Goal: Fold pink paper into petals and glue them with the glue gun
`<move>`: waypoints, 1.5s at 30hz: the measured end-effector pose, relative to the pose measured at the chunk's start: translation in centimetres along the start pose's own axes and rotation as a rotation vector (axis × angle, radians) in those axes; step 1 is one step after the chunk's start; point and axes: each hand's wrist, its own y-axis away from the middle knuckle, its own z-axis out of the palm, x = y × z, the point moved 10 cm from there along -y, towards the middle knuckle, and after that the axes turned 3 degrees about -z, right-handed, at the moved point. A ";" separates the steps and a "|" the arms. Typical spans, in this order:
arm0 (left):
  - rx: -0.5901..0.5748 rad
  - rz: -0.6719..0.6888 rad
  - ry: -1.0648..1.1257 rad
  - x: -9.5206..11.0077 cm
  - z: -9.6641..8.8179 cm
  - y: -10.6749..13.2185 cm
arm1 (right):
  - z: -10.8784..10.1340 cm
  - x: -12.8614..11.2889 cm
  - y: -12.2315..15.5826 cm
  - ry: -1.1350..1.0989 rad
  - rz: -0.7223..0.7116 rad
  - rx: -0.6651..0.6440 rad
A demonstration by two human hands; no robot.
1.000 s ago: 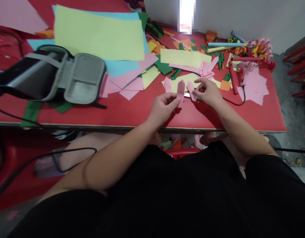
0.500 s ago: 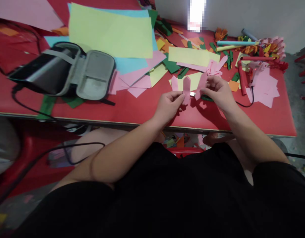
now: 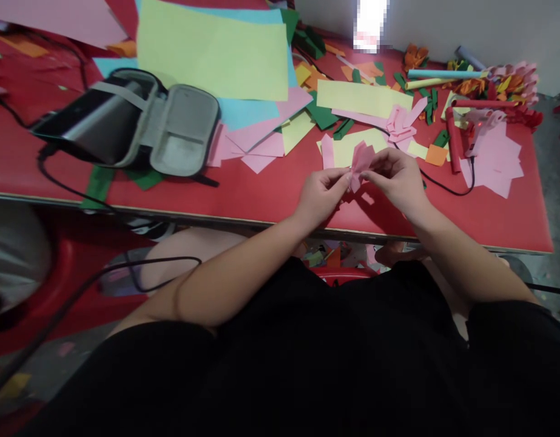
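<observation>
Two folded pink paper pieces meet and overlap between my hands, just above the front part of the red table. My left hand pinches their left side between thumb and fingers. From the right, my right hand grips the other side with thumb and bent fingers. Behind my left hand lies another pink paper strip, on a yellow sheet. Farther back rests a small heap of folded pink pieces. Where exactly the two held pieces touch is partly hidden by my fingers.
A pink glue gun with a black cable stands at the right, beside red paper rolls and pink sheets. An open grey-lined case lies left, near large coloured sheets. Paper flowers sit at the back right.
My right hand has moved left, bringing its pink piece against the one in my left hand. Earlier the two pieces were apart. The whole view has shifted slightly.
</observation>
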 end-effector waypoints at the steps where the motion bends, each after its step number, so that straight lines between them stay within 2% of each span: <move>1: -0.001 0.018 0.000 0.2 0.1 0.1 | -0.1 0.0 0.1 0.019 0.004 0.003; 12: -0.035 0.029 -0.076 0.2 0.4 0.2 | -0.2 0.9 0.3 0.150 0.002 0.019; 16: -0.036 0.056 -0.096 0.3 0.3 0.1 | 0.1 0.8 0.3 0.072 -0.016 0.008; 24: -0.047 0.052 -0.126 0.6 0.4 0.2 | 1.5 0.8 0.4 -0.095 0.107 -0.086; 29: -0.067 0.064 -0.157 0.7 0.5 0.4 | 1.5 0.7 0.5 -0.159 0.091 -0.070; 34: -0.001 0.094 -0.091 0.2 0.1 0.0 | 1.3 1.7 0.4 -0.227 0.119 -0.028; 38: 0.064 0.154 -0.029 0.1 -0.6 -0.3 | 1.0 1.4 0.3 -0.264 0.097 -0.003; 45: 0.069 0.155 -0.007 0.0 -0.9 -0.5 | 1.2 1.0 0.5 -0.201 0.048 -0.035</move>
